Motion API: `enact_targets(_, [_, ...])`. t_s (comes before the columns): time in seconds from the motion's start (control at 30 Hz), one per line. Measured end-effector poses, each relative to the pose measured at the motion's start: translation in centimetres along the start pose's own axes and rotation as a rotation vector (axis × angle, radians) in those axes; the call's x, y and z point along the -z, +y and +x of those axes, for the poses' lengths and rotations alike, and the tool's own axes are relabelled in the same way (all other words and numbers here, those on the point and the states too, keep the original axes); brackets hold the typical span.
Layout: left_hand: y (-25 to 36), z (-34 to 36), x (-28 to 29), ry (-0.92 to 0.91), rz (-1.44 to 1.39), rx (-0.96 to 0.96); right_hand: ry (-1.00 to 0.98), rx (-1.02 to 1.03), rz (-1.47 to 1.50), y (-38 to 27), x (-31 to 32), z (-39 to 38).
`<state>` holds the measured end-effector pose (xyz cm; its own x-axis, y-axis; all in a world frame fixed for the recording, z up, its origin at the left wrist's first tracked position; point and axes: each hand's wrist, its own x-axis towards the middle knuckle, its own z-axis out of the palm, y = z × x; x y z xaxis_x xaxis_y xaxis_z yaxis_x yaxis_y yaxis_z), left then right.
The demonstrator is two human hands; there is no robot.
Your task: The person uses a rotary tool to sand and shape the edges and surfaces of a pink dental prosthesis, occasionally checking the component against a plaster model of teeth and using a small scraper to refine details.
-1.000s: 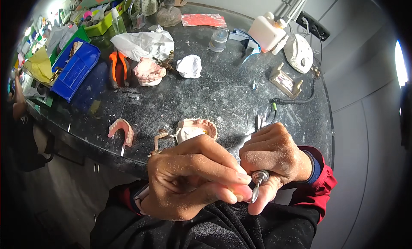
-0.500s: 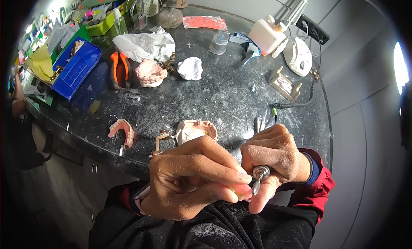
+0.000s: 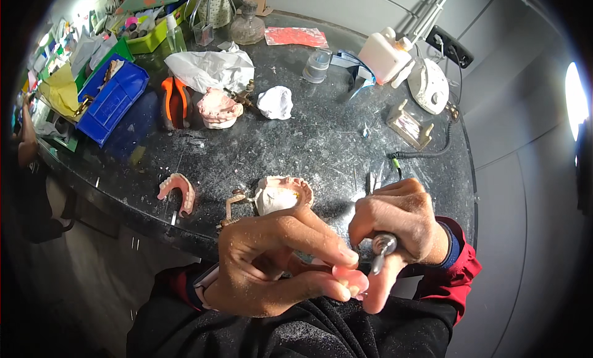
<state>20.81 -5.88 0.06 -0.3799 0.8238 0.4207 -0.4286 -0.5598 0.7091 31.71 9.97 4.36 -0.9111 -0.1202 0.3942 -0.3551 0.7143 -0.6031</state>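
Pinched between the thumb and fingers of my left hand (image 3: pixel 278 259) is a small pink denture (image 3: pixel 351 277), partly hidden by the fingertips. My right hand (image 3: pixel 395 228) is wrapped round a dental handpiece (image 3: pixel 383 243), whose metal burr points down beside the pink piece. Whether the burr touches it I cannot tell. Pale dust covers both hands. Just beyond my left hand lies a plaster dental model (image 3: pixel 279 194) on a brass articulator (image 3: pixel 232 205). Farther left, near the bench edge, rests a pink denture with white teeth (image 3: pixel 179 192).
Farther back stand another plaster model (image 3: pixel 219 109), orange-handled pliers (image 3: pixel 175 103), a white plaster lump (image 3: pixel 275 103) and a blue bin (image 3: pixel 112 101). A white control unit (image 3: pixel 428 86) sits at right, near a black cable (image 3: pixel 426 153). White dust lies over the dark bench (image 3: pixel 321 148).
My left hand has turned the pink denture, so more of it shows between the fingertips. The handpiece has tilted and shifted slightly right with my right hand.
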Motion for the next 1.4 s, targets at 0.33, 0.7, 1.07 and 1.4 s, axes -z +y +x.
enact_targets(0.33, [0.8,0.3,1.3,-0.13,0.121,0.029,-0.056,0.115,-0.348,-0.1,0.9,0.1])
enact_targets(0.7, [0.9,0.1,1.4,-0.122,0.212,0.048,-0.077,0.144,-0.34,0.0,0.8,0.0])
enact_targets(1.07, [1.2,0.2,1.7,-0.106,0.269,0.111,-0.11,0.111,-0.373,0.3,0.7,0.1])
enact_targets(1.4, [1.2,0.3,1.9,-0.141,0.328,0.125,-0.097,0.123,-0.432,0.2,0.6,-0.1])
